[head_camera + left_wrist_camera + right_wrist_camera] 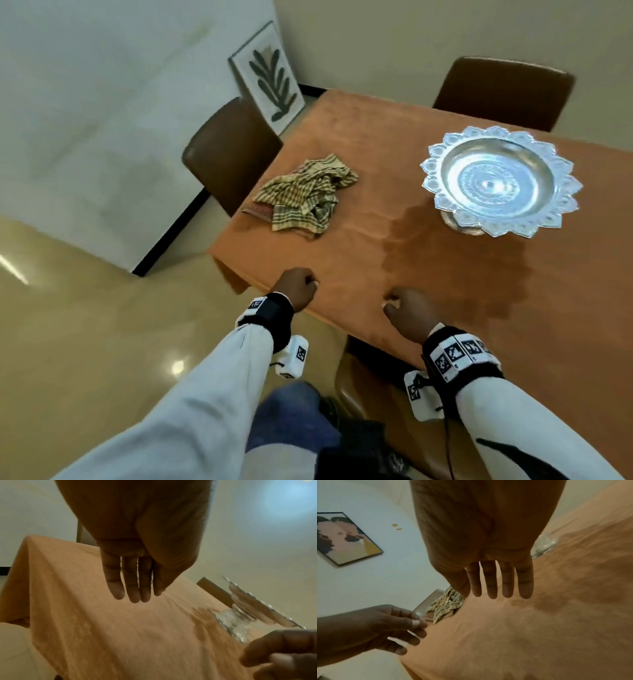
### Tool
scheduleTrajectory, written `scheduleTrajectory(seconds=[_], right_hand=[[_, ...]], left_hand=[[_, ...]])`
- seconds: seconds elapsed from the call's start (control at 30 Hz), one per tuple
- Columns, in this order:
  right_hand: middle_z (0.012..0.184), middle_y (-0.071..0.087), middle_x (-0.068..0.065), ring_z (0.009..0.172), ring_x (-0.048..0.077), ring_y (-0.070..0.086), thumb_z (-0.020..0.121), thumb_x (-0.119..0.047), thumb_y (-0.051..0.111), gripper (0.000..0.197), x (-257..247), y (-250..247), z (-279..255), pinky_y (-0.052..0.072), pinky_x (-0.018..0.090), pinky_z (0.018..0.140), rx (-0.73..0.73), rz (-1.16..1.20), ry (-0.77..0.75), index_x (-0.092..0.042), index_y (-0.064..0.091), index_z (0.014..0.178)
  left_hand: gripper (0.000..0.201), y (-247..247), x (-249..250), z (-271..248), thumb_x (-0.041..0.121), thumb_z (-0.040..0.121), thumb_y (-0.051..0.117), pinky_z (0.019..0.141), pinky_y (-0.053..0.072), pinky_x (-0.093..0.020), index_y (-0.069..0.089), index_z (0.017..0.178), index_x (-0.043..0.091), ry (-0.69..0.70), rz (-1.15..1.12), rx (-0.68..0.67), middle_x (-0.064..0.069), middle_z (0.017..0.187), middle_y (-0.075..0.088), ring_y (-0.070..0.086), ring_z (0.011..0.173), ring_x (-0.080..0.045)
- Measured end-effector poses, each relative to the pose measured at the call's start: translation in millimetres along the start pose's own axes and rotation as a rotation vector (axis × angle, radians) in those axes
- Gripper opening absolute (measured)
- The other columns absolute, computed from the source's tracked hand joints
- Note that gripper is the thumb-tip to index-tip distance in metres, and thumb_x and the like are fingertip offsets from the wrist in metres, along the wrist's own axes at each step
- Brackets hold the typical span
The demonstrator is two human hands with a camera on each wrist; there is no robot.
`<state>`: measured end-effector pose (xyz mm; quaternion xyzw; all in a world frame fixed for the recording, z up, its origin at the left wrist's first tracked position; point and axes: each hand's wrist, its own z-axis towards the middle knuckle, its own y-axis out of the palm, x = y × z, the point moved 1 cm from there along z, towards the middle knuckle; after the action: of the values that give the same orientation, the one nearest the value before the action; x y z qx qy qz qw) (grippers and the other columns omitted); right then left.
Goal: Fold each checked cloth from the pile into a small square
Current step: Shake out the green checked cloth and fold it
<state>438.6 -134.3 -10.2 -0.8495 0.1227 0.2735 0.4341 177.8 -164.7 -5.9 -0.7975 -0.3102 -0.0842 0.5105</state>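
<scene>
A crumpled pile of beige-and-green checked cloths (305, 197) lies on the orange-covered table (342, 137) near its left edge. It also shows past my right fingers in the right wrist view (445, 605). My left hand (310, 279) hovers at the table's front edge, well short of the pile, fingers loosely curled and holding nothing. In the left wrist view its fingers (132, 588) hang down with nothing in them. My right hand (394, 305) hovers beside it to the right, also holding nothing, its fingers (506, 585) hanging straight over the tablecloth.
A silver pedestal bowl (496, 181) with a scalloped rim stands at the right of the table. A darker patch (445, 253) marks the tablecloth in front of it. Brown chairs stand at the left (229, 150), the far side (503, 89) and below my right arm (370, 387).
</scene>
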Motion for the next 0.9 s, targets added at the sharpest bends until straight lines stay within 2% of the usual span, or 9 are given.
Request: scheduleTrajectory(seconds=[0.17,0.3,0.4,0.5,0.63,0.7,0.77,0.83,0.9], right_hand=[[0.149,0.042,0.008,0.133,0.031,0.041,0.092,-0.035,0.058,0.051,-46.7,23.0,61.9,0.038,0.038,0.108,-0.018,-0.193,-0.032,-0.020,0.048,0.140],[0.164,-0.007,0.007,0.149,0.039,0.000,0.089,-0.047,0.060,0.081,-75.8,41.2,112.3,0.018,0.061,0.114,-0.029,-0.306,0.130,-0.033,0.013,0.154],[0.163,-0.011,0.008,0.148,0.043,-0.004,0.080,-0.056,0.067,0.096,-76.7,63.3,133.6,0.019,0.067,0.112,-0.066,-0.342,0.264,-0.037,0.006,0.152],[0.162,-0.019,0.006,0.149,0.040,-0.008,0.076,-0.054,0.069,0.108,-66.8,79.6,132.6,0.018,0.067,0.111,-0.086,-0.374,0.304,-0.039,-0.007,0.151],[0.159,-0.030,0.003,0.148,0.038,-0.019,0.079,-0.043,0.070,0.111,-62.5,84.0,135.5,0.015,0.069,0.112,-0.096,-0.343,0.333,-0.043,-0.015,0.150],[0.159,-0.031,0.004,0.147,0.039,-0.020,0.080,-0.041,0.070,0.111,-64.2,82.6,142.0,0.013,0.070,0.112,-0.100,-0.321,0.353,-0.042,-0.015,0.150],[0.159,-0.030,0.005,0.147,0.039,-0.020,0.079,-0.042,0.071,0.111,-66.0,80.2,146.6,0.011,0.071,0.112,-0.082,-0.327,0.359,-0.042,-0.013,0.151],[0.159,-0.030,0.005,0.147,0.038,-0.020,0.078,-0.043,0.072,0.112,-65.5,79.1,148.1,0.009,0.072,0.111,-0.080,-0.321,0.367,-0.043,-0.013,0.151],[0.159,-0.030,0.004,0.147,0.038,-0.020,0.077,-0.045,0.073,0.113,-65.1,77.9,148.9,0.010,0.071,0.111,-0.075,-0.324,0.368,-0.043,-0.013,0.150]], left_hand=[[0.023,-35.3,-30.1,38.8,0.024,0.095,0.055,0.090,0.050,-0.036,0.070,0.109,0.013,0.011,0.044,0.043,-0.007,0.114,0.069,0.061,0.107,-0.027],[0.029,-70.1,-47.0,106.7,0.025,0.096,0.051,0.093,0.049,-0.041,0.062,0.121,0.014,0.005,0.137,0.095,-0.008,0.129,0.059,0.057,0.113,-0.029],[0.029,-91.3,-51.5,158.1,0.025,0.095,0.051,0.092,0.046,-0.044,0.056,0.120,0.012,0.114,0.285,0.141,-0.012,0.128,0.054,0.051,0.116,-0.033],[0.032,-107.3,-48.2,200.1,0.024,0.092,0.052,0.095,0.044,-0.046,0.051,0.122,0.011,0.205,0.356,0.180,-0.013,0.131,0.049,0.045,0.121,-0.034],[0.057,-116.5,-46.5,240.2,0.035,0.095,0.056,0.112,0.030,-0.046,0.035,0.143,0.011,0.172,0.363,0.165,-0.013,0.152,0.033,0.029,0.140,-0.034],[0.065,-118.1,-45.6,259.4,0.036,0.092,0.060,0.112,0.032,-0.050,0.030,0.146,0.013,0.148,0.343,0.110,-0.012,0.153,0.034,0.029,0.141,-0.035],[0.058,-122.7,-44.0,273.6,0.034,0.088,0.064,0.102,0.042,-0.050,0.041,0.139,0.015,0.175,0.367,0.112,-0.013,0.140,0.049,0.044,0.129,-0.037],[0.032,-134.7,-40.1,280.2,0.027,0.086,0.062,0.089,0.049,-0.045,0.058,0.115,0.015,0.228,0.389,0.161,-0.014,0.118,0.064,0.058,0.110,-0.037],[0.016,-147.9,-35.7,282.4,0.025,0.085,0.061,0.082,0.051,-0.041,0.066,0.096,0.014,0.253,0.385,0.189,-0.014,0.103,0.067,0.063,0.098,-0.037]])
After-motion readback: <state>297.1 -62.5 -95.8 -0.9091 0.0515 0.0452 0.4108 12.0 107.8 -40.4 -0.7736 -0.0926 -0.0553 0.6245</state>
